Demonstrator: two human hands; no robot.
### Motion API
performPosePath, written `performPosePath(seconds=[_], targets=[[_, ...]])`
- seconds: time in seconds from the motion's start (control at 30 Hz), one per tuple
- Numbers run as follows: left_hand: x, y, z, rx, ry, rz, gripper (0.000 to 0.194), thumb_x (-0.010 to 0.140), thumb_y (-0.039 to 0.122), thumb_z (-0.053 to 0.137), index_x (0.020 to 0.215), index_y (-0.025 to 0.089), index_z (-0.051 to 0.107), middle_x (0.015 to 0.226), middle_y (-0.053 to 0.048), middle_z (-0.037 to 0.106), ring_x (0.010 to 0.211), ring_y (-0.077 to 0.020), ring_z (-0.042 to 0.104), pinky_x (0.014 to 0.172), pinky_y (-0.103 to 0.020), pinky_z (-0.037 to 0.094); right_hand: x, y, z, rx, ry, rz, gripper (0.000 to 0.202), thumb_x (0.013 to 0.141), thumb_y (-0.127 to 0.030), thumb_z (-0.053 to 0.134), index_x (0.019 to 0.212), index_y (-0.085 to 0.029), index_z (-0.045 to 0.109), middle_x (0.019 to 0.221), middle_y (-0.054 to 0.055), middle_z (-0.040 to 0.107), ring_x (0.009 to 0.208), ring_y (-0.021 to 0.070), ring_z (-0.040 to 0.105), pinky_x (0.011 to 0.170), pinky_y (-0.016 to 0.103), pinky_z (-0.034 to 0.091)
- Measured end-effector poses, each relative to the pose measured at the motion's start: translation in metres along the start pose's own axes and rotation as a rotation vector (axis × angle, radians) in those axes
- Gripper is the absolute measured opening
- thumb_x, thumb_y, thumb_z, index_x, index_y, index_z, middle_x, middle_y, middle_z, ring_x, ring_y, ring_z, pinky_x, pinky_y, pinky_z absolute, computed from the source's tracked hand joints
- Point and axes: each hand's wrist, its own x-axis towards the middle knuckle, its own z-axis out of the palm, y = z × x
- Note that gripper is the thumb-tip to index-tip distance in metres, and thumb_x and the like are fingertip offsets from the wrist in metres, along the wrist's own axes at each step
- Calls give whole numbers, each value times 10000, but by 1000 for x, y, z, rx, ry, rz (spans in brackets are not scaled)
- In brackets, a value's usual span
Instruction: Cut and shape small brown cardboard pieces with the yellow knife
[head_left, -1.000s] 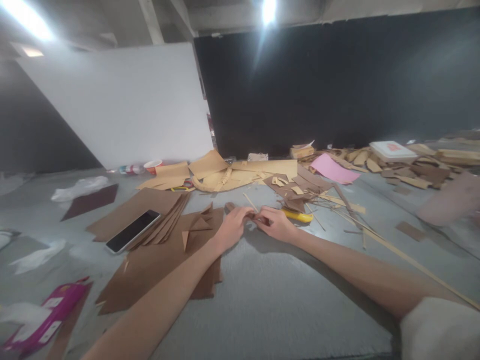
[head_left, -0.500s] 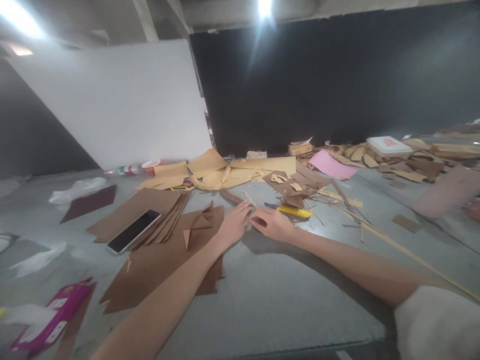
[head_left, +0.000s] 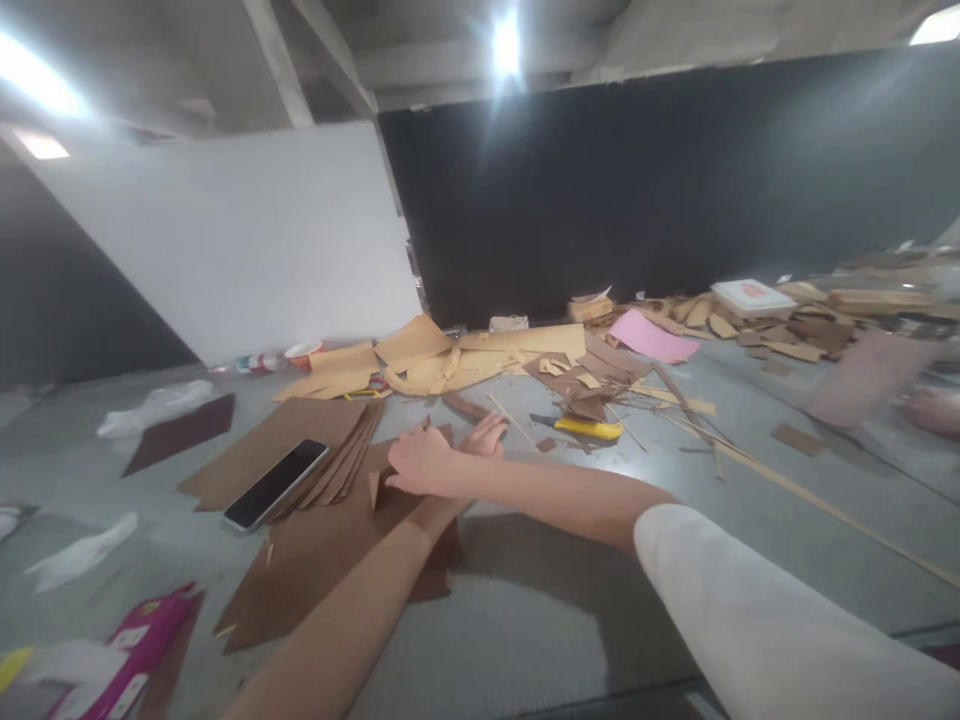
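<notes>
- right hand (head_left: 420, 462) crosses over left forearm, rests on brown cardboard sheets (head_left: 315, 540) on the bench (head_left: 525, 620); fingers curled, grip cannot tell
- left hand (head_left: 484, 437) mostly hidden behind it, fingers extended flat, holding nothing visible
- phone (head_left: 276, 484) left on cardboard
- yellow knife (head_left: 589, 427) beyond hands, apart
- pink sheet (head_left: 649, 338) far right

A craft workshop: cardboard offcuts (head_left: 480, 360) and a utility knife (head_left: 589, 427) litter the floor (head_left: 525, 640).
</notes>
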Motion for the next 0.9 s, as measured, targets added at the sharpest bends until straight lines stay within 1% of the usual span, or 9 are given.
performPosePath(seconds=[0.17,0.23,0.37,0.5,0.57,0.63,0.7,0.77,0.9], targets=[[0,-5,5,13,-22,9,476,785,-3,490,1176,172,697,1478,-158,639,1462,-351,535,1242,-551,453,-2,24,36,-46,298,495,489,954,-185,616,1442,-217,614,1377,239,664,1403,484,504,1074,724,406],[0,-5,6,13,-26,8,478,786,-5,494,1183,171,693,1488,-162,630,1467,-353,529,1245,-554,449,-4,33,43,-14,325,436,553,951,-175,620,1496,-232,549,1463,243,605,1423,476,483,1080,728,405],[1,-5,9,14,-24,-6,478,792,-22,475,1171,167,698,1475,-164,638,1471,-340,524,1261,-546,429,-1,44,53,118,339,60,655,933,-222,706,1539,-284,465,1538,208,542,1455,470,444,1091,683,427],[3,-7,11,23,-22,-15,473,795,-28,479,1177,145,700,1467,-176,640,1473,-336,522,1261,-559,421,-2,45,61,148,630,251,653,974,-176,611,1578,-320,407,1514,194,550,1460,466,439,1072,663,441],[3,-8,12,29,-31,-20,474,796,-21,497,1198,131,696,1480,-182,629,1480,-333,516,1263,-567,413,-10,48,59,145,698,340,679,993,-125,505,1617,-335,338,1528,198,538,1435,446,470,1055,663,452],[2,-9,13,32,-43,-27,481,799,-12,510,1220,132,693,1495,-175,619,1488,-321,507,1263,-564,412,-23,53,49,153,646,308,711,993,-87,436,1638,-349,292,1520,196,550,1391,430,517,1042,659,457],[0,-10,12,37,-46,-28,489,816,-1,508,1243,153,692,1498,-157,620,1490,-305,505,1260,-562,415,-36,59,34,146,442,167,714,990,-114,477,1643,-341,300,1484,194,585,1350,439,554,1020,638,475],[-3,-9,10,94,-46,-14,493,861,18,487,1283,184,682,1500,-132,624,1484,-285,511,1260,-549,414,-43,60,14,163,313,57,643,990,-154,528,1601,-316,411,1396,183,650,1290,439,601,1002,602,492],[-8,-4,6,261,-60,-12,509,944,54,435,1381,218,637,1511,-104,620,1465,-257,527,1258,-475,409,-24,50,-32,128,52,96,340,999,-241,585,1310,-220,721,1131,161,766,1102,386,677,900,473,523]])
